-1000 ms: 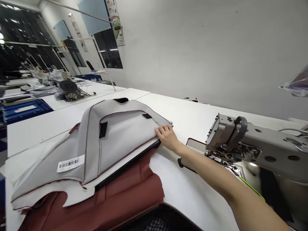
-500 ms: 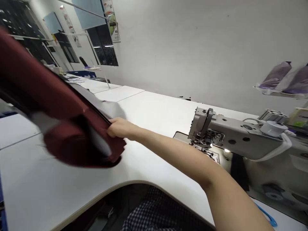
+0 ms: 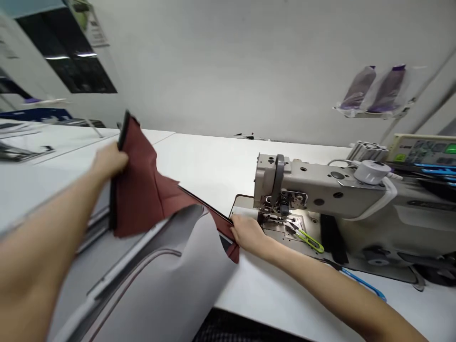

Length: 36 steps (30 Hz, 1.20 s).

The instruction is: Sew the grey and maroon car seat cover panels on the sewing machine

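Observation:
My left hand (image 3: 109, 160) is closed on the raised edge of a dark red and grey cover piece (image 3: 149, 209), holding it up above the table. My right hand (image 3: 247, 235) pinches the same piece at its lower corner, close to the needle area of the sewing machine (image 3: 320, 187). The grey lining side with red piping drapes toward me over the white table (image 3: 206, 161). A blurred stretch of the piece hangs low at the left.
Green-handled snips (image 3: 309, 239) lie on the machine bed under its lamp. A control panel (image 3: 423, 149) sits at the right. Purple bags (image 3: 374, 88) hang on the wall. Other work tables lie far left. A blue cable (image 3: 363, 284) runs along the table edge.
My right hand has dragged the cover piece from the far left across to the sewing machine. My left hand has come into view holding its raised edge. My head turned right.

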### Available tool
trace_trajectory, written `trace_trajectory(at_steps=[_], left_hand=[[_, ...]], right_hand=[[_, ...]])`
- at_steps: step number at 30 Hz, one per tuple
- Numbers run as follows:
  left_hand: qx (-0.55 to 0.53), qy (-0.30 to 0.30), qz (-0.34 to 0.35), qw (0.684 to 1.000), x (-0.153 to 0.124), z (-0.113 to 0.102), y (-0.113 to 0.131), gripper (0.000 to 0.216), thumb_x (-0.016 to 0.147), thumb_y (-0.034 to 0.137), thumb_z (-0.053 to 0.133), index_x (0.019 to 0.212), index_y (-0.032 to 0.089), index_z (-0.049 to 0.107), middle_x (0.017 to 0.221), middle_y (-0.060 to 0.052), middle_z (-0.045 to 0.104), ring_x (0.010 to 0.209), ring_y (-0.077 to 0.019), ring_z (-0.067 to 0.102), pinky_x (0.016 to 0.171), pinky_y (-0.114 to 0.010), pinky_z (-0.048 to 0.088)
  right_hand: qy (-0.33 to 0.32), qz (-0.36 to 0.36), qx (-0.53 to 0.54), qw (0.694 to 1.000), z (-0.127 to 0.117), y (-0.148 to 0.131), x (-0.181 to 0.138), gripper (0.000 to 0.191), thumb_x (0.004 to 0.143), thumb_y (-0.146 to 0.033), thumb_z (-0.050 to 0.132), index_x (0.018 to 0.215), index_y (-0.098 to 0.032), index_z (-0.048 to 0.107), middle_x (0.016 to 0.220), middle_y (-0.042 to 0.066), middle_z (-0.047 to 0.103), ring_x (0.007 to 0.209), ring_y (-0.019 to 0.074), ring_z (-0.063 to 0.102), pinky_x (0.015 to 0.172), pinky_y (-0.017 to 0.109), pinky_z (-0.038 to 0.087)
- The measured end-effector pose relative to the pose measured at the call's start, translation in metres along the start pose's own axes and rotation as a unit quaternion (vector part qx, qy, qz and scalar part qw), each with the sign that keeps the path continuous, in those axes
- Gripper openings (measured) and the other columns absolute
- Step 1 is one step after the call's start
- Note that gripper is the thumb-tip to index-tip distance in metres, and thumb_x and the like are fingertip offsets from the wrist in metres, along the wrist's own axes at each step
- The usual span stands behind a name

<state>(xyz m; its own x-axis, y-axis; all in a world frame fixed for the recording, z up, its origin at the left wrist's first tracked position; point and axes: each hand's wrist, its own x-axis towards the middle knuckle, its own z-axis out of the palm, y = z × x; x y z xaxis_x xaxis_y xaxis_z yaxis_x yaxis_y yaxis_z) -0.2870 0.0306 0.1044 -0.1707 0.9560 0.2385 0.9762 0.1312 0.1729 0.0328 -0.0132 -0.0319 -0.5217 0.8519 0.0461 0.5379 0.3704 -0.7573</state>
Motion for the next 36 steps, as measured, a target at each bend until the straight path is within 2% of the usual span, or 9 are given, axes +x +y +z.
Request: trace_trajectory(at_steps=[3,7,10,13,15,17,21,29,36], left_hand=[[0.03,-0.033,-0.06,0.997,0.034,0.046,0.004,0.052,0.099,0.043,0.038,0.124,-0.001,0.048,0.118,-0.02,0.061,0.106,-0.0269,0.062,0.089,-0.044,0.052],[0.06,-0.049,-0.064,0.995,0.054,0.078,0.019,0.065,0.095,0.041,0.033,0.131,-0.013,0.033,0.142,-0.031,0.041,0.132,-0.0423,0.039,0.103,-0.06,0.037],[0.001,-0.04,0.048,0.998,0.041,0.078,0.05,0.065,0.099,0.041,0.022,0.146,-0.004,0.023,0.156,-0.024,0.023,0.141,-0.0408,0.026,0.112,-0.057,0.027],[-0.073,-0.132,0.223,0.963,-0.002,0.089,0.091,0.054,0.096,0.043,0.034,0.142,0.016,0.043,0.138,-0.006,0.055,0.122,-0.0223,0.053,0.106,-0.034,0.039],[-0.058,-0.21,0.343,0.914,-0.034,0.107,0.114,0.045,0.09,0.048,0.049,0.127,0.024,0.06,0.125,-0.004,0.064,0.117,-0.0255,0.055,0.104,-0.037,0.037],[-0.058,-0.264,0.384,0.883,-0.053,0.13,0.128,0.04,0.083,0.05,0.062,0.112,0.024,0.067,0.115,-0.006,0.068,0.112,-0.0281,0.056,0.099,-0.039,0.036],[-0.113,-0.337,0.389,0.85,-0.048,0.162,0.137,0.023,0.083,0.042,0.063,0.079,0.02,0.065,0.088,-0.001,0.066,0.089,-0.0194,0.06,0.086,-0.032,0.035],[-0.125,-0.291,0.305,0.898,-0.005,0.189,0.165,0.035,0.073,0.055,0.068,0.074,0.021,0.06,0.073,0.002,0.065,0.071,-0.0177,0.057,0.063,-0.027,0.03],[-0.142,-0.295,0.347,0.879,0.01,0.213,0.201,0.029,0.07,0.051,0.067,0.072,0.022,0.065,0.075,-0.001,0.068,0.072,-0.0192,0.06,0.058,-0.027,0.03]], right_hand=[[0.022,-0.046,-0.047,0.998,0.003,0.011,-0.02,0.044,0.07,0.004,0.051,0.11,-0.012,0.063,0.137,0.017,0.053,0.133,0.0282,0.041,0.113,0.044,0.031],[-0.086,-0.134,-0.053,0.986,0.001,0.007,-0.047,0.043,0.067,0.005,0.046,0.095,-0.02,0.068,0.122,0.003,0.067,0.122,0.0181,0.055,0.118,0.042,0.026],[-0.132,-0.113,-0.019,0.985,0.002,0.008,-0.062,0.045,0.067,0.002,0.049,0.099,-0.022,0.069,0.121,0.0,0.069,0.125,0.0179,0.056,0.123,0.047,0.016],[-0.084,-0.132,-0.059,0.986,0.013,0.017,-0.073,0.034,0.078,-0.013,0.061,0.11,-0.019,0.07,0.129,0.004,0.066,0.13,0.0228,0.052,0.122,0.046,0.024],[-0.015,-0.163,-0.118,0.979,0.024,0.025,-0.081,0.029,0.086,-0.02,0.059,0.113,-0.015,0.07,0.13,0.007,0.065,0.13,0.023,0.053,0.118,0.04,0.034],[0.044,-0.19,-0.17,0.966,0.034,0.034,-0.09,0.03,0.092,-0.02,0.054,0.117,-0.012,0.069,0.132,0.008,0.064,0.129,0.0209,0.054,0.115,0.035,0.039],[0.105,-0.211,-0.222,0.946,0.039,0.046,-0.097,0.03,0.098,-0.021,0.049,0.122,-0.016,0.066,0.134,0.004,0.063,0.13,0.0172,0.054,0.121,0.034,0.029],[0.114,-0.121,-0.186,0.969,0.023,0.064,-0.078,0.024,0.096,-0.019,0.052,0.113,-0.019,0.069,0.134,0.003,0.063,0.133,0.0178,0.052,0.123,0.043,0.023],[0.127,-0.049,-0.184,0.974,0.009,0.066,-0.086,0.033,0.09,-0.011,0.052,0.116,-0.025,0.068,0.133,0.002,0.063,0.133,0.0195,0.051,0.12,0.045,0.029]])
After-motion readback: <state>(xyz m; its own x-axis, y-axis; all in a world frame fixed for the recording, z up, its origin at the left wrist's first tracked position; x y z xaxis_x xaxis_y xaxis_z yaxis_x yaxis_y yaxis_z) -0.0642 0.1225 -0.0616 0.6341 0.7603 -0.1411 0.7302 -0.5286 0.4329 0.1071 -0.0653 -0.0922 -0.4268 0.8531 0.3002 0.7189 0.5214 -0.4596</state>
